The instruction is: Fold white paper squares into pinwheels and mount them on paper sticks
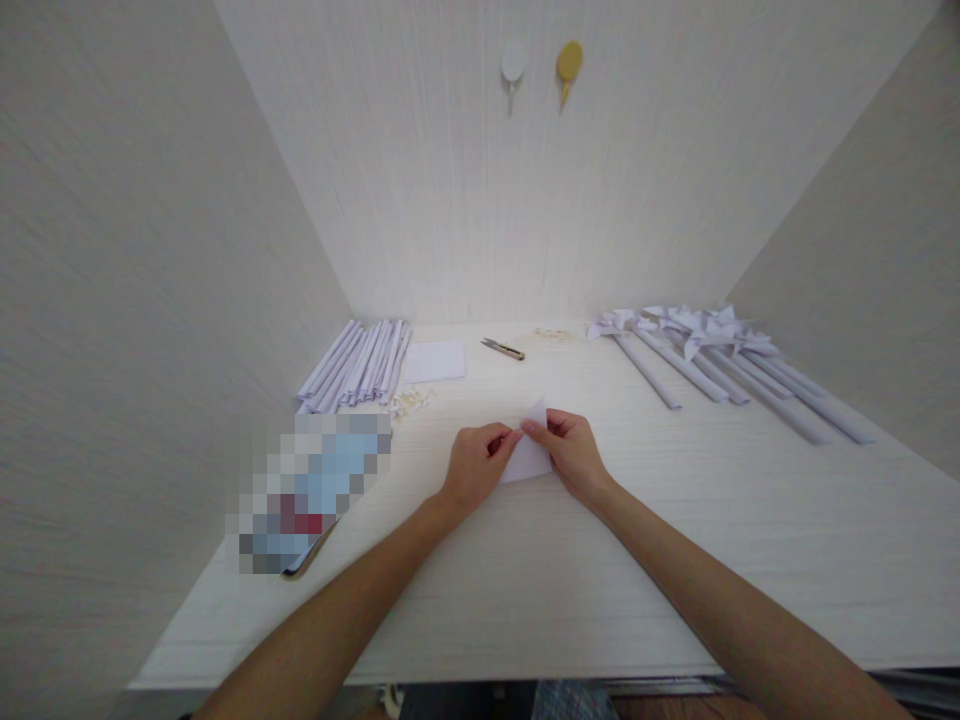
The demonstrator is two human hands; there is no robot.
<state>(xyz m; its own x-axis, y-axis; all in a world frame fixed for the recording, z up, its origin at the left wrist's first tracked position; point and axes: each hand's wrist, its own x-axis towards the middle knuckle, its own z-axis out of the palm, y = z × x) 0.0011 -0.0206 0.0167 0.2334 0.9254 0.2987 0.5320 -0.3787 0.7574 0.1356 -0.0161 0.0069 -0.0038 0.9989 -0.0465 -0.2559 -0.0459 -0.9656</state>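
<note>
A small folded piece of white paper (529,455) lies on the white table (675,540) in front of me. My left hand (474,467) pinches its left edge with fingers closed. My right hand (571,450) pinches the paper from the right, fingertips nearly meeting the left hand's at the paper's upper corner. Both forearms reach in from the near edge.
Rolled white paper sticks (360,365) lie at the back left beside a flat white sheet (435,361). Small snips (502,348) rest at the back middle. Several paper pinwheels on sticks (705,350) lie at the back right. A blurred object (311,490) sits at the left.
</note>
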